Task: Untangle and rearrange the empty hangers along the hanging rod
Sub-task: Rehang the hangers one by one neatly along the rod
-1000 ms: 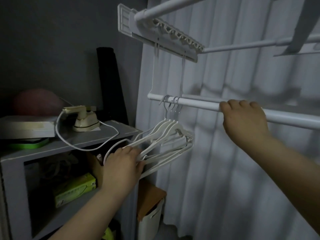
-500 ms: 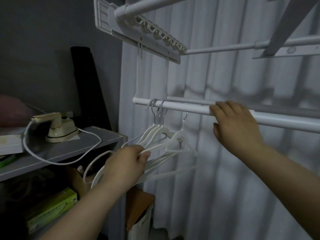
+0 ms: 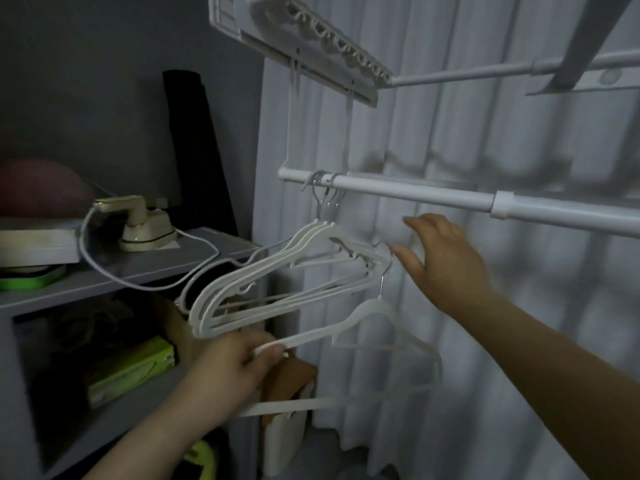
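Left hand [image 3: 228, 372] grips low end of loose white hanger [image 3: 367, 311], which is off rod and slants up-right from hand. Right hand [image 3: 446, 265] spread flat, holding nothing, just right of that hanger's metal hook [image 3: 382, 282]. Hanging rod [image 3: 415, 194] above right hand. Bunched hangers [image 3: 263, 268] hooked on rod, above left hand.

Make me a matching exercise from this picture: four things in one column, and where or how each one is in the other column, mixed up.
Things:
1. bunch of hangers
2. loose hanger
3. iron
4. right hand

Places or states:
A. standing on the shelf top
B. hooked on the rod
C. open, fingers spread, below the rod
D. off the rod, gripped at one end by the left hand

Pairs: 1-B, 2-D, 3-A, 4-C
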